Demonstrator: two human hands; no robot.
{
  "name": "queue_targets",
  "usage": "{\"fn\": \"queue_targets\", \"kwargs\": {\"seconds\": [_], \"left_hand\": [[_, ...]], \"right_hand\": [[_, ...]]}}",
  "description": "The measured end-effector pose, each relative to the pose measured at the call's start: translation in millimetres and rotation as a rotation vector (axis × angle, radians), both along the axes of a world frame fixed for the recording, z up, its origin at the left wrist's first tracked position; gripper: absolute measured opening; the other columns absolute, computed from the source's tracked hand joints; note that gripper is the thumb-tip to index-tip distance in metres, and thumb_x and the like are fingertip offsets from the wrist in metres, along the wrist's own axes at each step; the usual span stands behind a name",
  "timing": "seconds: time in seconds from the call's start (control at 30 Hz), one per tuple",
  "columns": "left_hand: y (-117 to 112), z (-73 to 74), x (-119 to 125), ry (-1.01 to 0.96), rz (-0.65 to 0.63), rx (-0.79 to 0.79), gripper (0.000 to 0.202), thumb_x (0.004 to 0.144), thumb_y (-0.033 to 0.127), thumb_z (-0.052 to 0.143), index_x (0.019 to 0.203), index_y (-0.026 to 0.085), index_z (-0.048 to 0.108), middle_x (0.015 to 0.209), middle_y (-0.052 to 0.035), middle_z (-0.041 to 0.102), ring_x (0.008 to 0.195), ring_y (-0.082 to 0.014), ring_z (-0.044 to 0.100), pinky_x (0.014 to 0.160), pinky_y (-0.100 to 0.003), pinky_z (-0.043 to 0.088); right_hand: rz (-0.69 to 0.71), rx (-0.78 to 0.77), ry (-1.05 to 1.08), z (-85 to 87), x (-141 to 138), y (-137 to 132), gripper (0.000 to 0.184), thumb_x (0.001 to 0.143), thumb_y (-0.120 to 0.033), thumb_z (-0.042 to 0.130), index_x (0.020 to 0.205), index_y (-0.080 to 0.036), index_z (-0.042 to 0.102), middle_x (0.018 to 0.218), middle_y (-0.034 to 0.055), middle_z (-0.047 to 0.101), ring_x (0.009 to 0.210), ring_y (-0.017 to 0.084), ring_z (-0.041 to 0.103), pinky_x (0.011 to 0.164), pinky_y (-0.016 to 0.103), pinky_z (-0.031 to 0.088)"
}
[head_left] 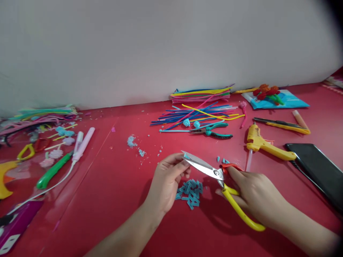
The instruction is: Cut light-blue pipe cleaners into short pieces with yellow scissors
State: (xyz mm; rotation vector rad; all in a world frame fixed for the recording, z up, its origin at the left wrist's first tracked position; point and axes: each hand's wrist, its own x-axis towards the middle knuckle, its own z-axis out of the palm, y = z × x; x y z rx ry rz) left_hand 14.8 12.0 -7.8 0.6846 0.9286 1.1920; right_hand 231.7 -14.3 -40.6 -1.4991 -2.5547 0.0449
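Observation:
My right hand (252, 191) grips a pair of scissors (206, 169) with one yellow and one red handle, the blades pointing up and left. Between the thumb and fingers of my left hand (170, 175) is a small blue piece (187, 156), partly covered by the blade tips. Its full shape is hidden. Below the blades lies a heap of short cut blue pieces (190, 192) on the red table (112, 214). A few more blue bits (225, 161) rest near the red handle.
Pliers (211, 132), loose pipe cleaners (198, 114) and two blue balls (187, 122) lie behind my hands. To the right are a yellow glue gun (264, 144) and a black phone (316, 171). A pink curling iron (83, 144) and green-handled tool (55, 171) lie left.

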Motion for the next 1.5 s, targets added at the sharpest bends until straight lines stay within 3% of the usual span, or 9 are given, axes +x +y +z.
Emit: {"fn": "queue_targets", "kwargs": {"seconds": [0.97,1.27,1.37,1.5], "left_hand": [[-0.8,3.7,0.9,0.031,0.009,0.025,0.009,0.066,0.012,0.062,0.073,0.016,0.065,0.066,0.001,0.057,0.055,-0.0057,0.048,0.051,-0.018,0.038],[-0.4,2.4,-0.6,0.023,0.006,0.046,0.008,0.069,0.011,0.061,0.075,0.015,0.063,0.066,0.0013,0.055,0.055,-0.0056,0.047,0.051,-0.018,0.038],[-0.6,2.4,-0.8,0.017,-0.032,0.026,0.004,0.07,0.014,0.06,0.074,0.014,0.06,0.064,0.0007,0.055,0.055,-0.0061,0.048,0.051,-0.018,0.039],[-4.4,3.5,2.8,0.02,-0.185,-0.065,0.004,0.072,0.018,0.059,0.074,0.014,0.058,0.066,-0.0009,0.058,0.054,-0.0062,0.05,0.05,-0.017,0.039]], "right_hand": [[-0.014,0.027,-0.002,-0.2,1.8,-1.6,0.027,0.079,-0.046,0.042,0.083,-0.019,0.042,0.053,-0.0015,0.056,0.045,0.016,0.054,0.045,0.027,0.021],[-0.037,0.056,-0.027,1.8,1.9,-0.4,0.027,0.08,-0.047,0.039,0.071,-0.021,0.04,0.049,-0.0004,0.054,0.041,0.016,0.051,0.043,0.026,0.017],[-0.093,-0.035,0.04,6.7,-1.2,1.8,0.029,0.078,-0.048,0.04,0.069,-0.021,0.042,0.046,-0.0008,0.05,0.038,0.014,0.046,0.042,0.025,0.018],[-0.254,-0.339,0.382,23.1,-11.9,5.8,0.028,0.076,-0.048,0.045,0.068,-0.02,0.045,0.048,-0.0031,0.047,0.041,0.01,0.043,0.04,0.021,0.024]]}}
